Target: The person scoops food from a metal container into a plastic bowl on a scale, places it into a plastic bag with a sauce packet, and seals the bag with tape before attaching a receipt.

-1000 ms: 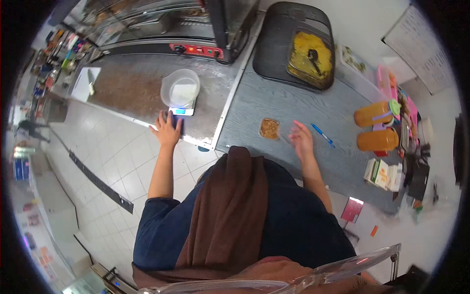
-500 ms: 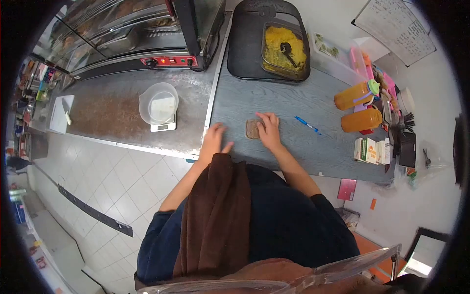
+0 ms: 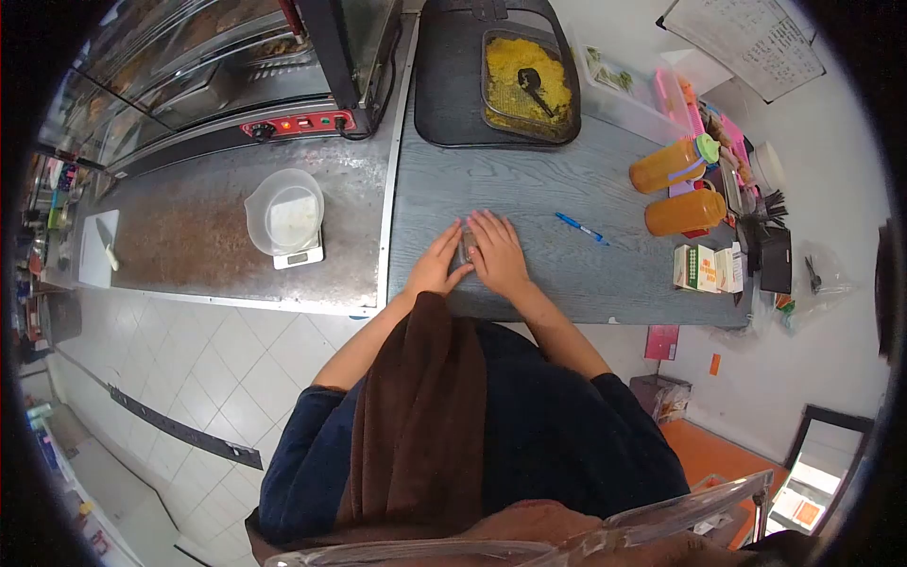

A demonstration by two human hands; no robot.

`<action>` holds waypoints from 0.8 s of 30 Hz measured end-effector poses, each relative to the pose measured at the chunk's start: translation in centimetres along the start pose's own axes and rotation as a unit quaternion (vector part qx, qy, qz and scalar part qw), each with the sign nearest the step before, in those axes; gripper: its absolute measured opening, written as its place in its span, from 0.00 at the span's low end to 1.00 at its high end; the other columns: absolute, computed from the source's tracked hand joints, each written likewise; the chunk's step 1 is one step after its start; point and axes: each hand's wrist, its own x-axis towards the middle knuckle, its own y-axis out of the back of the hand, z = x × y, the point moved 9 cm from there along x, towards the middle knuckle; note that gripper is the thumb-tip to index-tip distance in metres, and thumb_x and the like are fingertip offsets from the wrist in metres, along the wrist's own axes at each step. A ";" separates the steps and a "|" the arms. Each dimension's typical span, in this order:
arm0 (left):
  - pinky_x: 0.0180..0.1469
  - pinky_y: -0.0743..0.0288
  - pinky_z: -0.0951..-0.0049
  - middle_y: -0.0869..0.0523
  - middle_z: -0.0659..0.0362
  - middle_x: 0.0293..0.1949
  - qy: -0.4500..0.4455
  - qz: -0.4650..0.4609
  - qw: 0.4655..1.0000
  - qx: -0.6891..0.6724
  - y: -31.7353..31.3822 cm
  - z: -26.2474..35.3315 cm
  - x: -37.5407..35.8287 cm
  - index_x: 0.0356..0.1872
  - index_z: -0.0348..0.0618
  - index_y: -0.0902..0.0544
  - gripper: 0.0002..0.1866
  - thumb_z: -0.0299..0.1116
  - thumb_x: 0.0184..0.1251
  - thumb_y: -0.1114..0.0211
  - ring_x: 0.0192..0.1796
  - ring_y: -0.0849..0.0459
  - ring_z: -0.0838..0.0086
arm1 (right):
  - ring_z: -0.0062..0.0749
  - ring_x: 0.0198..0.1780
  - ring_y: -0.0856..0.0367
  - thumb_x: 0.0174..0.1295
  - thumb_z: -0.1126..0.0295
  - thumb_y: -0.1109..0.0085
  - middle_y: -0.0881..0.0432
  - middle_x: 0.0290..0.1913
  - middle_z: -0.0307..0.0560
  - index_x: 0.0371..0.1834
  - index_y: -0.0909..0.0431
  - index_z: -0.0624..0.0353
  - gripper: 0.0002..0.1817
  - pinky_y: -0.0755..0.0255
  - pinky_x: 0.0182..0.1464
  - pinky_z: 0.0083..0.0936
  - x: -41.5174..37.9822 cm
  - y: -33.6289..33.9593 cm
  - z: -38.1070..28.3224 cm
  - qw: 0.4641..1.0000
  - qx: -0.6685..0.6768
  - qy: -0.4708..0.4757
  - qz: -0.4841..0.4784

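A small square item point(image 3: 467, 244) with rounded corners, brown inside what looks like a clear plastic box, lies on the grey wood-grain table. Most of it is hidden under my hands; only a narrow strip shows. My left hand point(image 3: 436, 264) lies along its left side, fingers straight and close together, thumb reaching toward the near edge. Over its right side rests my right hand point(image 3: 496, 253), fingers extended forward. Together the hands hold the box between them. To the right of them lies a blue pen point(image 3: 581, 229).
A black tray point(image 3: 444, 94) holds a clear container of yellow food point(image 3: 515, 61) with a black spoon. Two orange bottles point(image 3: 682, 214) and small cartons point(image 3: 707, 268) stand at right. On the left metal counter are a scale with a bowl point(image 3: 298, 257), a knife on a white board point(image 3: 94, 269) and a heated display cabinet point(image 3: 302, 123).
My left hand has moved from the table's left edge to the square box. My right hand has shifted left and now covers more of it. The view has moved slightly.
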 end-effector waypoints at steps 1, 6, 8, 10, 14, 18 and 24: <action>0.62 0.36 0.65 0.36 0.47 0.63 0.000 -0.002 1.000 0.007 0.0 -0.2 0.0 0.59 0.33 0.34 0.33 0.37 0.53 0.34 0.62 0.33 0.55 | 0.48 0.65 0.41 0.57 0.67 0.51 0.34 0.61 0.52 0.58 0.33 0.62 0.24 0.43 0.63 0.40 0.1 -0.3 -0.2 1.000 -0.005 -0.002 -0.003; 0.59 0.33 0.64 0.34 0.52 0.63 0.026 -0.037 0.998 0.052 -0.5 -0.5 0.2 0.59 0.34 0.33 0.31 0.38 0.54 0.35 0.59 0.30 0.58 | 0.49 0.65 0.41 0.58 0.68 0.53 0.33 0.61 0.53 0.58 0.34 0.64 0.23 0.43 0.64 0.39 0.1 -1.4 0.3 0.999 0.036 -0.014 -0.017; 0.58 0.33 0.63 0.34 0.53 0.63 0.042 -0.043 0.997 0.055 -0.7 -0.6 0.0 0.59 0.35 0.33 0.31 0.38 0.55 0.36 0.59 0.29 0.59 | 0.51 0.65 0.40 0.58 0.68 0.53 0.33 0.60 0.54 0.57 0.34 0.65 0.23 0.43 0.64 0.39 0.2 -1.5 0.4 0.999 0.047 -0.010 -0.020; 0.58 0.33 0.63 0.33 0.54 0.63 0.048 -0.045 0.996 0.061 -0.9 -0.8 0.1 0.59 0.35 0.33 0.32 0.38 0.54 0.36 0.58 0.29 0.59 | 0.50 0.64 0.39 0.58 0.68 0.53 0.32 0.59 0.54 0.57 0.33 0.66 0.23 0.41 0.62 0.39 0.4 -1.4 0.4 0.999 0.045 -0.011 -0.021; 0.58 0.34 0.62 0.31 0.52 0.60 0.025 -0.040 0.996 0.074 -0.6 -0.4 0.3 0.59 0.36 0.34 0.33 0.39 0.53 0.34 0.58 0.30 0.58 | 0.52 0.64 0.40 0.57 0.68 0.52 0.32 0.59 0.56 0.56 0.32 0.66 0.22 0.42 0.63 0.39 -0.1 -1.2 0.8 0.997 0.076 -0.005 0.015; 0.64 0.44 0.54 0.35 0.46 0.61 -0.014 -0.028 0.993 0.114 0.4 1.5 1.6 0.60 0.34 0.35 0.37 0.39 0.49 0.33 0.63 0.38 0.51 | 0.52 0.68 0.47 0.63 0.63 0.57 0.39 0.65 0.56 0.61 0.36 0.65 0.25 0.57 0.68 0.46 -0.5 -1.2 1.3 0.990 0.138 -0.002 -0.007; 0.67 0.56 0.46 0.39 0.49 0.65 -0.073 -0.062 0.976 0.193 -2.8 6.2 4.9 0.61 0.39 0.35 0.34 0.46 0.54 0.40 0.69 0.46 0.53 | 0.49 0.72 0.54 0.65 0.61 0.62 0.43 0.69 0.52 0.67 0.45 0.61 0.28 0.71 0.68 0.55 -3.5 3.8 4.3 0.972 0.161 -0.112 0.133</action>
